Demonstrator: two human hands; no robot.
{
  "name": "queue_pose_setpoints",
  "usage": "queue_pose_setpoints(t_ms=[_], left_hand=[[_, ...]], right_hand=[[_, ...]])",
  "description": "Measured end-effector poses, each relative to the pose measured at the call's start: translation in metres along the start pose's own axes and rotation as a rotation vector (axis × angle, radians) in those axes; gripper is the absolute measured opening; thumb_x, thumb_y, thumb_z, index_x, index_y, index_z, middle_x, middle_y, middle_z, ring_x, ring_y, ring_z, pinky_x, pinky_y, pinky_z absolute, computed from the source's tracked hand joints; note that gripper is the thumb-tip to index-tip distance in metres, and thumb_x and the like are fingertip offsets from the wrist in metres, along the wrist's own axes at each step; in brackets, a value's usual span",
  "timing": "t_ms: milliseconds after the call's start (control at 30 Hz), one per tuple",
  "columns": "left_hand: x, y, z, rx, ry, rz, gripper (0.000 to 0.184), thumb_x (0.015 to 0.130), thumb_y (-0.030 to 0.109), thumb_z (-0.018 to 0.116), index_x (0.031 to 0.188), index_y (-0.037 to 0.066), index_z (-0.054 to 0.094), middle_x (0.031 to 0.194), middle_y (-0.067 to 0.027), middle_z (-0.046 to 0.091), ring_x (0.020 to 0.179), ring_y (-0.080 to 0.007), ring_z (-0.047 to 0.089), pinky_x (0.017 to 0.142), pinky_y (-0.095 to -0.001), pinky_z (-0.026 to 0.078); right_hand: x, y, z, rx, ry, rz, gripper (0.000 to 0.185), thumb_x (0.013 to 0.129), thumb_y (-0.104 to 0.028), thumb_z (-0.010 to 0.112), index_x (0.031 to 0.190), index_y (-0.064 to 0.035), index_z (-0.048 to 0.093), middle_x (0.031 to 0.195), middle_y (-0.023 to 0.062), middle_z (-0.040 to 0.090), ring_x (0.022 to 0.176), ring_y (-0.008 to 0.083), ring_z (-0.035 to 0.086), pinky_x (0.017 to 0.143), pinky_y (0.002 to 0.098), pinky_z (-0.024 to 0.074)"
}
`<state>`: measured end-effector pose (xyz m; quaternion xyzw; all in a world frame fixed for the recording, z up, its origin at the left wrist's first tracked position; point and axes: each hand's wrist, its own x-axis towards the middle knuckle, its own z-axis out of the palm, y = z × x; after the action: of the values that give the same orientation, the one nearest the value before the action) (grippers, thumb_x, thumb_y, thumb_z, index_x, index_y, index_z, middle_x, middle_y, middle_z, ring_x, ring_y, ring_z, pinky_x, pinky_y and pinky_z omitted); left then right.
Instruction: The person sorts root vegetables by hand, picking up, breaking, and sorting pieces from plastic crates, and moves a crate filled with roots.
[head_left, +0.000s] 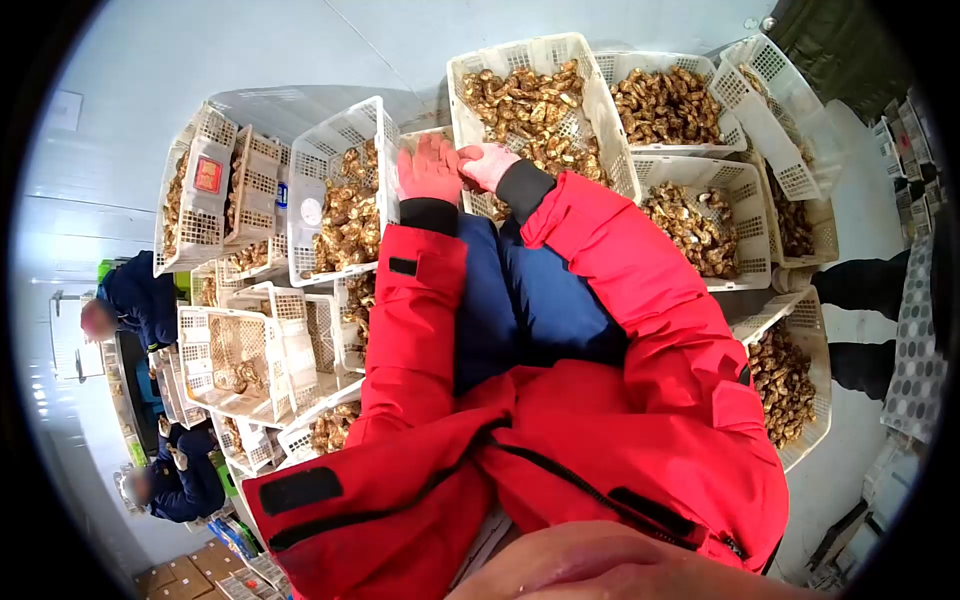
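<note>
My left hand (pixel 428 168) is stretched out with its fingers extended, near the inner edge of a white perforated crate (pixel 612 125). Close against it, my right hand (pixel 487 165) has its fingers curled together, pointing toward the left hand. Something small and dark shows below where the hands meet, and I cannot make out what it is. Brown, lumpy mushrooms (pixel 527 97), some with pale patches, lie in the crate ahead of my hands. To the left stands another tilted crate (pixel 305 190) of mushrooms (pixel 350 205). Red sleeves reach to my dark cuffs.
More crates of mushrooms stand at the right, including one (pixel 745 190) beside my arm and one (pixel 822 385) lower down. Stacked crates (pixel 190 345) fill the left side. Two people (pixel 145 290) in dark clothes (pixel 190 480) are farther left. Dark-clad legs (pixel 860 290) show at right.
</note>
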<state>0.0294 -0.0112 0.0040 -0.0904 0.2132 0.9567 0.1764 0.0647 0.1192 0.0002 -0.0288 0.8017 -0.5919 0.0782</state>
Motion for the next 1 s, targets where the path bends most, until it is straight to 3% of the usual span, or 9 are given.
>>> queue_pose_setpoints(t_ms=[167,267,400,500,633,667,733,800,1000], left_hand=[[0.002,0.002,-0.006,-0.046,-0.096,-0.036,0.051,0.083,0.039,0.044,0.119,0.004,0.039,0.124,-0.0123,0.038,0.112,-0.0256,0.038,0.093,-0.0354,0.034],[0.003,0.001,-0.007,-0.052,-0.074,-0.017,0.051,0.083,0.039,0.044,0.119,0.003,0.039,0.124,-0.0128,0.039,0.113,-0.0258,0.037,0.093,-0.0354,0.034],[0.005,0.0,-0.007,-0.004,-0.106,-0.008,0.053,0.082,0.043,0.045,0.119,0.005,0.038,0.125,-0.0142,0.036,0.113,-0.0279,0.036,0.096,-0.0391,0.032],[-0.012,0.004,0.025,-0.151,-0.238,-0.119,0.055,0.081,0.046,0.044,0.121,0.009,0.037,0.129,-0.0144,0.032,0.117,-0.0298,0.032,0.098,-0.0435,0.027],[-0.021,0.011,0.063,-0.195,-0.379,-0.072,0.057,0.082,0.047,0.04,0.124,0.01,0.034,0.133,-0.0138,0.027,0.122,-0.0311,0.026,0.1,-0.0474,0.022],[-0.023,0.012,0.072,-0.252,-0.403,-0.108,0.056,0.083,0.047,0.038,0.123,0.007,0.034,0.13,-0.0144,0.032,0.121,-0.0311,0.029,0.099,-0.0476,0.023],[-0.03,0.013,0.081,-0.145,-0.362,-0.042,0.057,0.084,0.048,0.037,0.121,0.005,0.035,0.128,-0.0147,0.035,0.12,-0.0308,0.03,0.099,-0.0464,0.025],[-0.025,0.014,0.065,-0.117,-0.307,-0.025,0.057,0.084,0.047,0.037,0.121,0.005,0.035,0.128,-0.0145,0.034,0.12,-0.03,0.03,0.099,-0.0457,0.026],[-0.029,0.012,0.067,-0.175,-0.303,-0.068,0.057,0.081,0.049,0.04,0.122,0.009,0.035,0.133,-0.0118,0.027,0.124,-0.0273,0.022,0.101,-0.0488,0.018]], right_hand=[[0.006,0.005,0.002,0.113,-0.01,0.152,0.041,0.069,-0.025,0.047,0.106,-0.0096,0.056,0.08,0.0139,0.061,0.07,0.0223,0.059,0.063,0.0317,0.0464],[0.007,0.01,0.006,0.278,0.029,0.075,0.015,0.073,-0.014,0.047,0.082,-0.0032,0.054,0.062,0.005,0.052,0.052,0.013,0.047,0.046,0.0255,0.0388],[0.012,0.019,0.009,0.3,0.159,-0.023,0.017,0.075,-0.013,0.048,0.088,-0.0033,0.055,0.064,0.0029,0.051,0.054,0.0106,0.047,0.047,0.0242,0.038],[0.009,0.008,0.001,0.43,0.127,0.113,0.027,0.076,-0.015,0.053,0.1,-0.0047,0.056,0.067,0.0008,0.053,0.055,0.0081,0.047,0.048,0.0228,0.0382],[-0.002,-0.004,-0.005,0.367,0.254,0.064,0.033,0.078,-0.016,0.05,0.109,-0.0025,0.051,0.077,0.0035,0.057,0.059,0.0113,0.053,0.051,0.0246,0.0417],[-0.003,-0.009,-0.005,0.649,0.204,0.084,0.036,0.08,-0.015,0.049,0.113,-0.0037,0.047,0.08,0.0046,0.057,0.061,0.0113,0.053,0.052,0.0241,0.0427],[-0.011,-0.016,-0.007,0.742,0.14,0.111,0.037,0.081,-0.018,0.049,0.116,-0.0051,0.045,0.082,0.0048,0.057,0.063,0.0109,0.054,0.053,0.0233,0.0432],[-0.012,-0.018,-0.007,0.78,0.101,0.1,0.029,0.079,-0.013,0.048,0.106,-0.0043,0.051,0.077,0.0044,0.055,0.059,0.0107,0.052,0.05,0.0237,0.0406],[-0.009,-0.02,-0.01,0.826,0.249,0.069,0.031,0.081,-0.017,0.047,0.109,-0.0044,0.05,0.085,0.0065,0.058,0.064,0.014,0.056,0.054,0.0251,0.0445]])
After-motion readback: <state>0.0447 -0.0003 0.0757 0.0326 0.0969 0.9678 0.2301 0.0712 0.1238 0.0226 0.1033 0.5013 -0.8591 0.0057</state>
